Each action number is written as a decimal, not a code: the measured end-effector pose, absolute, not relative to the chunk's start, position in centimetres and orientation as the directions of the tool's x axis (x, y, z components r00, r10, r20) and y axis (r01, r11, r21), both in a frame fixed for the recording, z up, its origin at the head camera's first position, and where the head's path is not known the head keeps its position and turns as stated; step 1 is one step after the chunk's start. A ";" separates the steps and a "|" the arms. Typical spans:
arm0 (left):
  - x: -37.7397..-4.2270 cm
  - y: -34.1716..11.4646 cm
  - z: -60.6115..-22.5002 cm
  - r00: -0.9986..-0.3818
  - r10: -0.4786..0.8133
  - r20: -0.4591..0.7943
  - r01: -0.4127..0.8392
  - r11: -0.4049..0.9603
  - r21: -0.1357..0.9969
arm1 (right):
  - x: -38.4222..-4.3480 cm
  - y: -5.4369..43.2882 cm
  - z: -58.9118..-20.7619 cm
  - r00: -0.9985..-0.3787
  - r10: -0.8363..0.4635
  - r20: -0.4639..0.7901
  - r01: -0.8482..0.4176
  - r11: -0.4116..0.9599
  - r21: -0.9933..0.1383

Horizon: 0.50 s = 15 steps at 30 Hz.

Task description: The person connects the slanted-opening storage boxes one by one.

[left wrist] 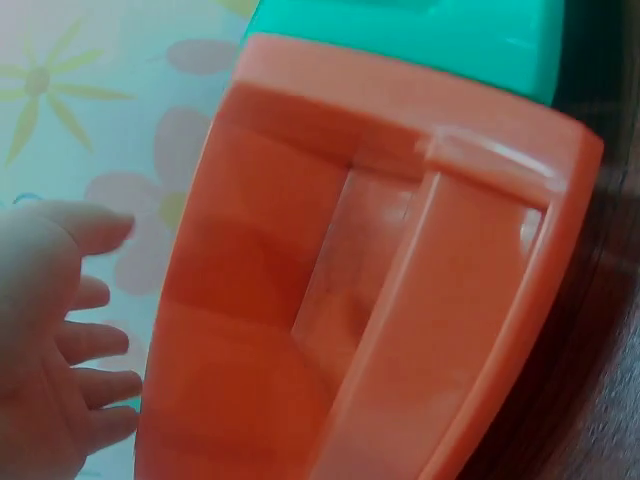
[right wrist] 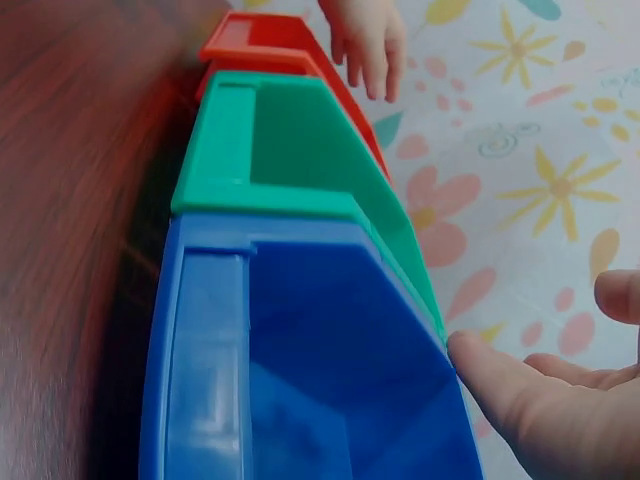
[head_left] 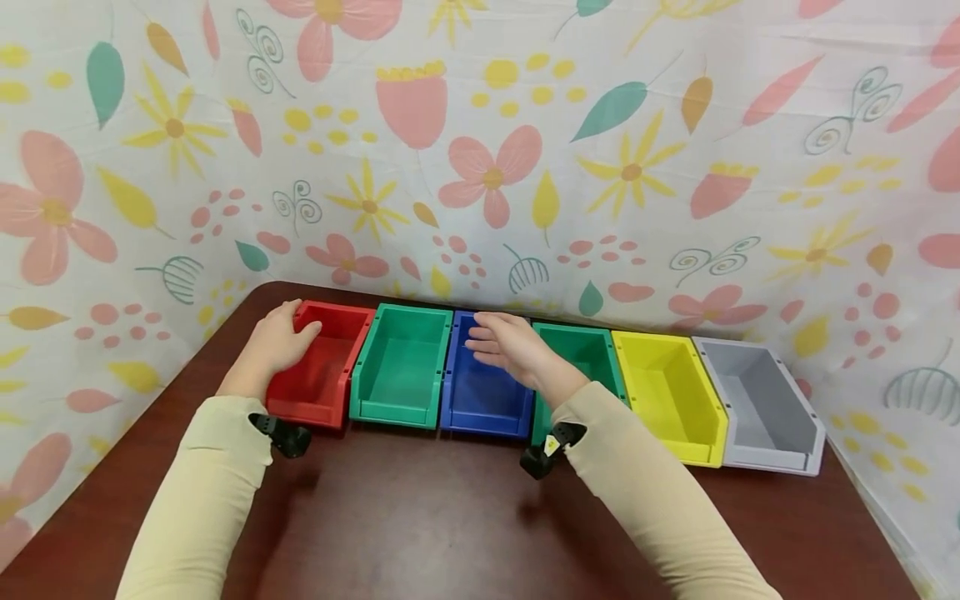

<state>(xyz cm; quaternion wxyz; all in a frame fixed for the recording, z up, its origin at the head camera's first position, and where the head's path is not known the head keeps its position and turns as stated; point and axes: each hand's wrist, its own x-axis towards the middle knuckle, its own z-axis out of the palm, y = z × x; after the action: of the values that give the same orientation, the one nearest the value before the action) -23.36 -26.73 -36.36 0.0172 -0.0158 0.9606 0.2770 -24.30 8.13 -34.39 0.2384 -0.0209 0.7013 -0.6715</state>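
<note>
Standing at the left end of a row on the brown table [head_left: 412, 525] is the red bin [head_left: 307, 412], and the left hand [head_left: 277, 337] is at its far left edge, with loose fingers and the thumb apart. It is not holding on, but I cannot tell if it touches. Next comes the left green bin [head_left: 393, 414], then the blue bin [head_left: 487, 423]. The right hand [head_left: 517, 346] is by the blue bin, fingers stretched out, holding nothing. Then come the right green bin [head_left: 577, 342], partly hidden, the yellow bin [head_left: 705, 454] and the gray bin [head_left: 772, 460]. They all have their low fronts on the near side, maybe so it is easy to reach in. From the head, the right hand looks like it is over the blue bin, but the right wrist view shows a fingertip by the far rim, where blue meets green. The left wrist view shows the left fingers beside the red bin, and only the head view shows the whole row
</note>
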 end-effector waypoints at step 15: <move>-22.3 -29.3 -38.4 -0.990 -0.109 -0.089 -0.141 0.752 0.645 | -24.7 5.2 -33.9 -0.832 -0.392 -0.392 0.437 -0.028 -0.899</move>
<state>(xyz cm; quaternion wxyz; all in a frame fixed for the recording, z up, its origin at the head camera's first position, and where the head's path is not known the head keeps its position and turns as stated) -22.33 -29.29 -38.40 0.0229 -0.0668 0.9355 0.3461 -24.69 5.23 -33.87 0.2889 0.0177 0.6345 -0.7167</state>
